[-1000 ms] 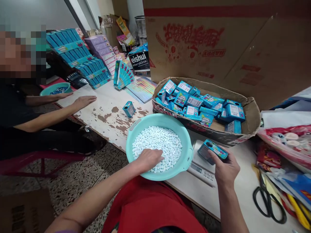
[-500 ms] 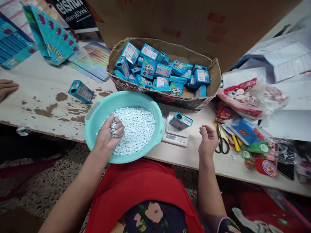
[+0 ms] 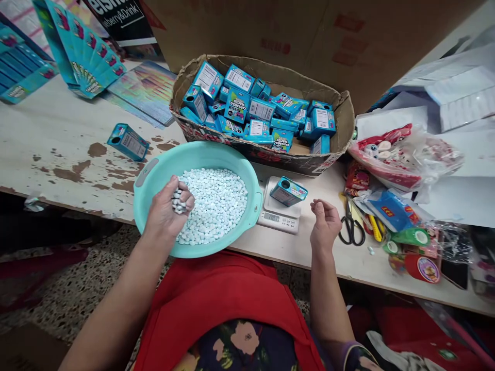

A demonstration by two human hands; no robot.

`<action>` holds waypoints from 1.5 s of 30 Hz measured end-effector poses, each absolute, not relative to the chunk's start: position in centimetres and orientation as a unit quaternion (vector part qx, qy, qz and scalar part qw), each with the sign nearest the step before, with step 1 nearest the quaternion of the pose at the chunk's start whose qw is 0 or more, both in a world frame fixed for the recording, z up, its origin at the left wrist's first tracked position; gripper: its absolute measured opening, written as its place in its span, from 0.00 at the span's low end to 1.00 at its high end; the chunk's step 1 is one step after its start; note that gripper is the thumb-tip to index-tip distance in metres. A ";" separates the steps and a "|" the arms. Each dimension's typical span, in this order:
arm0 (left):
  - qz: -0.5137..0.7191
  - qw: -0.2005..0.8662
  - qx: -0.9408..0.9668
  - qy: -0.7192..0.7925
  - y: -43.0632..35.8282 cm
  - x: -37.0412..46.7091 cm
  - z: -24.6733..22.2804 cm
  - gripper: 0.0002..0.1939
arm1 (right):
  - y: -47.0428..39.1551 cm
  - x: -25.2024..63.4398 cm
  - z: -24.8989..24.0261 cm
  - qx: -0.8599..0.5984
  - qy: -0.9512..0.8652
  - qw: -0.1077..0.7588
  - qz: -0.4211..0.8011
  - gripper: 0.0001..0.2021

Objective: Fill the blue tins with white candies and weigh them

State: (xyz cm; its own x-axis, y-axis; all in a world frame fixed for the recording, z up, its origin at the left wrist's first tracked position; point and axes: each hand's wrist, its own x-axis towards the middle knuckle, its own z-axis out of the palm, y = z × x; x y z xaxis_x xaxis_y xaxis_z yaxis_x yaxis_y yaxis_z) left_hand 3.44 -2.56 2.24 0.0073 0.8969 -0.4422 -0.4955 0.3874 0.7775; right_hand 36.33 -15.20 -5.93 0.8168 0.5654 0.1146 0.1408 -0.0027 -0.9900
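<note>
My left hand (image 3: 169, 210) is closed around a cluster of small pale candies (image 3: 179, 201), palm turned up over the turquoise bowl (image 3: 253, 178). Many loose candies (image 3: 216, 203) like them fill the bowl's bottom. My right hand (image 3: 326, 225) is raised over the table right of the scale, thumb and fingers drawn together; whatever they may hold is hidden. A blue candy box (image 3: 288, 191) with a round hole in its top stands on the small digital scale (image 3: 279, 220), just left of my right fingers. The scale's display is lit.
A cut-down carton (image 3: 297, 164) full of blue boxes stands behind the bowl. Another blue box (image 3: 129, 142) rests at left, near folded display cards (image 3: 83, 62). Scissors (image 3: 351, 226), tape rolls (image 3: 415, 236) and a plastic bag (image 3: 410, 154) crowd the right side.
My left hand has risen slightly and shifted left with the candies. My right hand has moved a little left, toward the scale. Another person's hand at the far left has left the view.
</note>
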 end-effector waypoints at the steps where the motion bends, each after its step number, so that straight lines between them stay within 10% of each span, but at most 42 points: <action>1: 0.523 0.640 0.260 0.498 -2.7 3.5 2.2 0.11 | -15.0 36.2 -5.9 -0.688 -0.271 0.653 0.163 0.16; 6: 0.507 0.443 0.472 0.570 -3.0 3.8 1.9 0.06 | -13.6 35.3 -5.3 -0.686 -0.375 0.601 0.170 0.27; 15: 0.462 0.748 0.094 0.468 -1.6 3.1 2.3 0.18 | -11.0 34.0 -3.1 -0.683 -0.370 0.602 0.185 0.21; 25: 0.564 0.702 0.244 0.360 -3.1 7.7 10.8 0.23 | -10.7 25.0 4.2 -0.582 -0.592 0.519 0.205 0.18; 45: 0.617 0.594 0.345 0.384 -2.8 8.7 8.2 0.23 | -8.9 21.4 2.6 -0.571 -0.627 0.474 0.239 0.17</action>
